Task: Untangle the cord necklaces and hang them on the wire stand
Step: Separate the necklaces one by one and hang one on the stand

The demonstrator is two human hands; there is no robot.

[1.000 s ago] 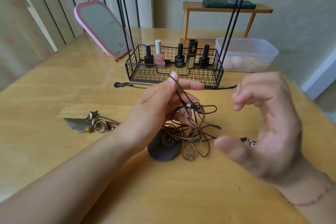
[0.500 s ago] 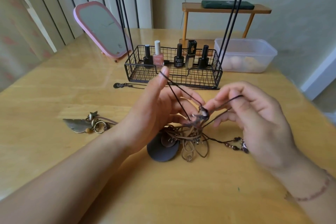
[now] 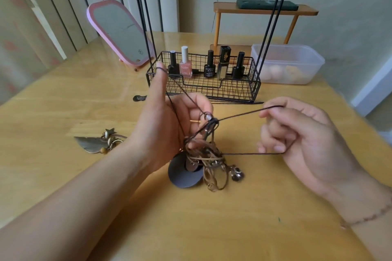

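Note:
A tangle of brown and black cord necklaces (image 3: 209,154) lies mid-table, with a dark round pendant (image 3: 184,176) under it. My left hand (image 3: 167,127) is raised over the tangle, a dark cord looped round its thumb tip, fingers curled at the knot. My right hand (image 3: 297,140) grips a loop of the dark cord (image 3: 239,114) and holds it taut to the right of the knot. The black wire stand (image 3: 203,82) sits behind, its thin uprights rising out of view. Another necklace with a feather pendant (image 3: 93,144) lies to the left.
The stand's basket holds several nail polish bottles (image 3: 210,65). A pink-framed mirror (image 3: 118,32) leans at the back left. A clear plastic box (image 3: 292,65) and a small wooden shelf (image 3: 265,10) stand at the back right. A small dark pendant (image 3: 139,98) lies left of the basket.
My right hand took hold of the dark cord near the knot and has drawn a loop out to the right. My left thumb has lifted higher with the cord round it.

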